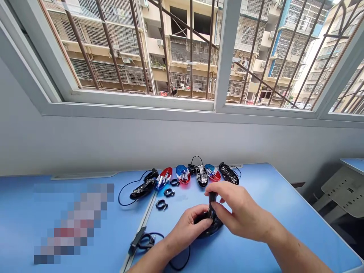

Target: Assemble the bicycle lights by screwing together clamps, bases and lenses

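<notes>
My left hand [193,223] grips a black oval housing [214,228] on the blue table, its thumb and fingers pressed around the near-left side. Above it, my right hand [236,210] holds a black screwdriver [212,198] upright by its handle, the lower end pointing down into the housing. The screwdriver's tip is hidden by my left fingers. A thin black cable runs from beneath my left forearm to a black clamp-like part [146,241] at the left.
Along the back of the blue table [284,212] lie several black housings [201,176] with cables and red-and-blue shells [182,174] holding white parts. Black ring clamps [162,205] sit left of my hands. A pixelated patch covers the left tabletop. Behind stand a wall and barred window.
</notes>
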`<move>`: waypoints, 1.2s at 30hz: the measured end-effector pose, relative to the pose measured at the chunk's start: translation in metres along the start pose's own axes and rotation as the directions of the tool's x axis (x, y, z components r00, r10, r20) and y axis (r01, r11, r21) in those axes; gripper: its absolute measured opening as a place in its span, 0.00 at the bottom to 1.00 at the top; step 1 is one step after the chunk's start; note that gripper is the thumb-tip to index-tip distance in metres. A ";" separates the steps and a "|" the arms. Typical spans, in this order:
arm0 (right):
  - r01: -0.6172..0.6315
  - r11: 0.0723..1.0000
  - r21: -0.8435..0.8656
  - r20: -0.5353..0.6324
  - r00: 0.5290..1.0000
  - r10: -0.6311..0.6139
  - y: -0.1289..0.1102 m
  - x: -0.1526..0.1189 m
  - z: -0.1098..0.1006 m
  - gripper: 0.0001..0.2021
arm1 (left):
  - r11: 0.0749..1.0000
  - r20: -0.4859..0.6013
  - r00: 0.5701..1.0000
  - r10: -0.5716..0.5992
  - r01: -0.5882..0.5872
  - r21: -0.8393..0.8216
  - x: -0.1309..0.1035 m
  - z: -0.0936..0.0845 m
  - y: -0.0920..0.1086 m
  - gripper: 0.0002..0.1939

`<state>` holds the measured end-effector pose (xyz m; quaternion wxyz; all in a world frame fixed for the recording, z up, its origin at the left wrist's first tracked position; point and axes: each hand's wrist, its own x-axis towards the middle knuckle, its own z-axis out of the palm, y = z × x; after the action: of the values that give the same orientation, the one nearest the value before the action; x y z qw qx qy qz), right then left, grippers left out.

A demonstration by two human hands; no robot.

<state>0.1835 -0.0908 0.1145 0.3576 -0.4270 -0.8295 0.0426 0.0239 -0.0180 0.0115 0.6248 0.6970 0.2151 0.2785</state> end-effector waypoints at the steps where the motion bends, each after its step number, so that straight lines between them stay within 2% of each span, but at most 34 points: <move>1: 0.003 1.000 -0.005 -0.003 1.000 -0.003 0.000 0.000 0.000 0.15 | 1.000 0.012 1.000 0.001 0.000 -0.009 0.000 0.000 0.000 0.14; 11: -0.048 0.999 -0.014 -0.017 0.999 0.048 0.001 0.003 0.001 0.13 | 1.000 0.019 1.000 -0.011 0.012 -0.029 0.000 -0.004 -0.005 0.11; 16: 0.017 1.000 -0.014 -0.026 1.000 -0.017 0.001 0.002 0.000 0.14 | 0.999 0.013 1.000 -0.017 0.018 -0.048 0.000 -0.003 0.002 0.12; 25: 0.050 0.999 -0.010 -0.050 0.997 -0.050 0.000 0.002 0.000 0.17 | 0.994 0.008 1.000 -0.021 0.022 -0.111 0.000 -0.002 0.007 0.12; 36: 0.086 0.996 -0.012 -0.149 0.985 -0.086 0.002 0.003 0.003 0.16 | 0.968 -0.018 0.997 -0.074 0.068 -0.243 0.001 -0.002 0.007 0.13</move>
<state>0.1819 -0.0871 0.1133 0.4191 -0.3938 -0.8180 -0.0074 0.0228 -0.0173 0.0188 0.7118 0.6036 0.2127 0.2895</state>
